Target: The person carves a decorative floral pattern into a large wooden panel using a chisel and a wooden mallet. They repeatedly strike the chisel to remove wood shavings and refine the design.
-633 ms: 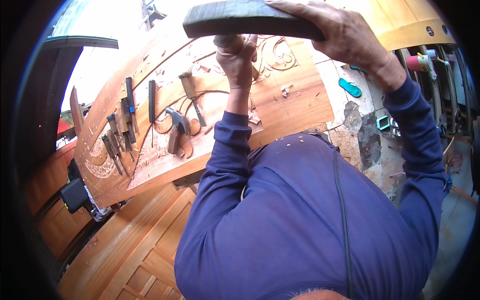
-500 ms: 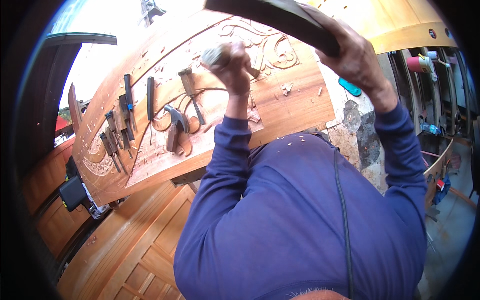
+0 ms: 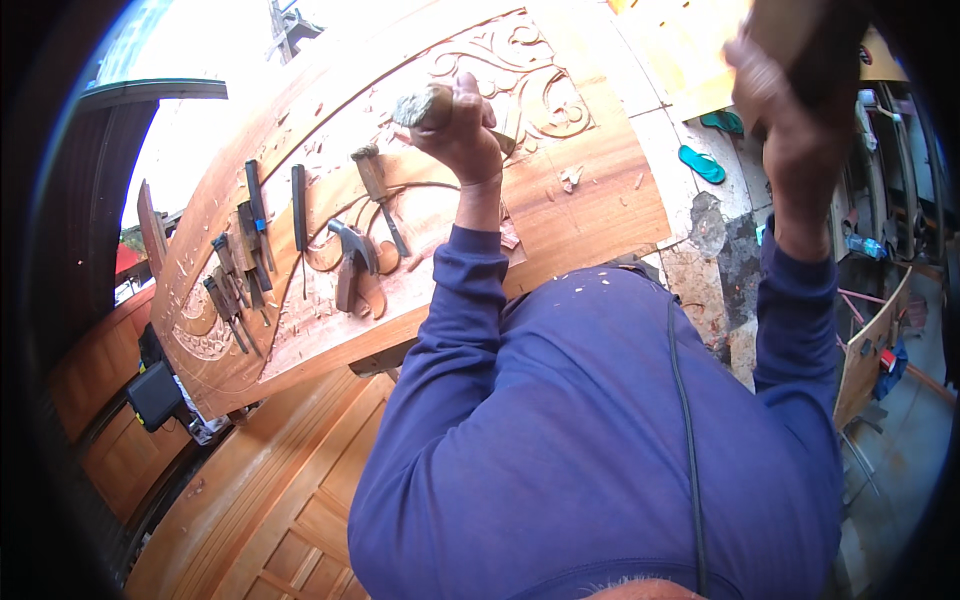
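Observation:
My left hand (image 3: 468, 135) is wrapped round a carving chisel (image 3: 418, 107), whose pale, battered handle end sticks out past the thumb. The chisel's other end shows below the fist, over the carved wooden panel (image 3: 590, 205); where its edge meets the wood I cannot make out. High at the right, my right hand (image 3: 790, 130) grips a dark, squared wooden mallet (image 3: 815, 45). Hand and mallet are blurred by motion and well away from the chisel. Scroll-and-leaf relief (image 3: 545, 100) lies just beyond my left hand.
On the panel's left part lie a claw hammer (image 3: 350, 265), a wooden-handled chisel (image 3: 375, 185), a dark-handled chisel (image 3: 299, 205) and several more carving tools (image 3: 240, 250). Wood chips are scattered about. Teal slippers (image 3: 702, 165) are on the floor; a panelled door (image 3: 300, 520) is at lower left.
My right hand has swung the mallet outward to the right, away from the chisel. My left hand keeps its grip on the chisel in nearly the same place.

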`<state>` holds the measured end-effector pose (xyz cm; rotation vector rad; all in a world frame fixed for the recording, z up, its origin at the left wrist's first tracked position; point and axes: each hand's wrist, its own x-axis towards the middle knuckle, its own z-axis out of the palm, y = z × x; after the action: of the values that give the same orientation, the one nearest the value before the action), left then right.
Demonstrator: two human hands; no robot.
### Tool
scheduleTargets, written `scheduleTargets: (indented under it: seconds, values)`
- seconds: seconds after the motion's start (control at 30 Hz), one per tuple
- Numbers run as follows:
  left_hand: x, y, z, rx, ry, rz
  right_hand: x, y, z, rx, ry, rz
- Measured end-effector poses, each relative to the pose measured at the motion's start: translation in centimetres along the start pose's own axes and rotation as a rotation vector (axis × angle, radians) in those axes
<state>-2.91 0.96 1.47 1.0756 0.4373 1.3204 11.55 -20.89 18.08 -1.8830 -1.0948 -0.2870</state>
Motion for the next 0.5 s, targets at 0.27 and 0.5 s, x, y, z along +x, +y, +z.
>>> scheduleTargets:
  seconds: [0.27, 0.5]
  values:
    - [0.7, -2.6, 0.1, 0.126, -0.087, 0.001, 6.6, -0.7, 6.2, 0.251, -0.317, -0.565]
    - [0.1, 0.0, 0.9, 0.106, -0.093, -0.085, 0.3, 4.0, 8.4, -0.103, -0.433, -0.379]
